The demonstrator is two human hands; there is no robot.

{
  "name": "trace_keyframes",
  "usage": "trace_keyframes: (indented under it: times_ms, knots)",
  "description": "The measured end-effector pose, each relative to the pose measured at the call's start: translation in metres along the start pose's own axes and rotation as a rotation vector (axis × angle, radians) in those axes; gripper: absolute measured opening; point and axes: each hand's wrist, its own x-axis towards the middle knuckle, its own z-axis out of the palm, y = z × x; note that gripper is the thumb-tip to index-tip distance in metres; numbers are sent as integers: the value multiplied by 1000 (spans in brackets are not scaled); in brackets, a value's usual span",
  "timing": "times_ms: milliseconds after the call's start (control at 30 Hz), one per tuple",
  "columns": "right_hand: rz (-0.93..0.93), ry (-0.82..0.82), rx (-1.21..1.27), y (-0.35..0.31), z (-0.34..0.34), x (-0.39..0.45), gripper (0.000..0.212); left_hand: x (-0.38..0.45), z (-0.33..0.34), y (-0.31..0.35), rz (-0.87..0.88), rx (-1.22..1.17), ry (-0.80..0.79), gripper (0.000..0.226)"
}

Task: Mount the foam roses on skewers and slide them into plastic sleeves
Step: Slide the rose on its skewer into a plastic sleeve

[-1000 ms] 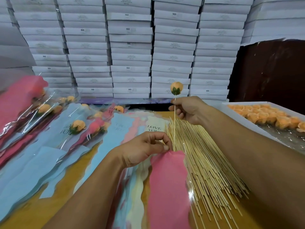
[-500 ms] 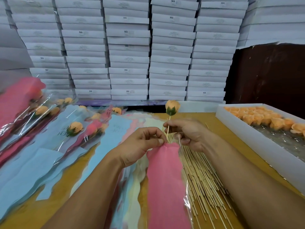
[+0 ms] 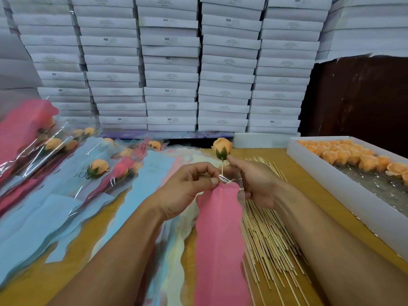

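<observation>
An orange foam rose [image 3: 222,147] with a green base stands on a thin skewer [image 3: 221,170]. The skewer's lower part has gone into the mouth of a pink plastic sleeve [image 3: 218,235]. My left hand [image 3: 187,186] pinches the sleeve's clear top edge. My right hand [image 3: 254,184] holds the skewer just under the rose and also grips the sleeve's right edge. A pile of bare skewers [image 3: 267,235] lies under my right forearm. Loose orange roses [image 3: 344,154] fill a white tray [image 3: 326,177] at the right.
Finished sleeved roses [image 3: 97,167] in blue and pink sleeves lie fanned out on the left of the wooden table [image 3: 293,173]. Empty sleeves [image 3: 174,246] lie stacked under the pink one. White boxes [image 3: 172,62] are stacked high along the back.
The rose on its skewer has come down from well above the table, and the skewer has entered the pink sleeve's mouth. My right hand has moved lower and closer to my left.
</observation>
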Motion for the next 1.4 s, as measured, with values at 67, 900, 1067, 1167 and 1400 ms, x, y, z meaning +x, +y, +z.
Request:
trace_keyframes:
  times_ms: [67, 900, 1067, 1167, 1400]
  knots:
    - [35, -7, 52, 3, -4, 2, 55, 0, 2, 0, 4, 3, -4, 9]
    - [-133, 29, 23, -3, -5, -10, 20, 3, 6, -5, -13, 147, 170, 14]
    - [-113, -24, -66, -5, -3, -14, 40, 4, 7, -4, -7, 97, 246, 33]
    - [-138, -57, -112, -4, -1, -14, 40, 5, 9, -4, 13, 93, 278, 30]
    - [-149, -112, -146, -2, 3, -15, 40, 4, 12, -4, 41, 155, 332, 22]
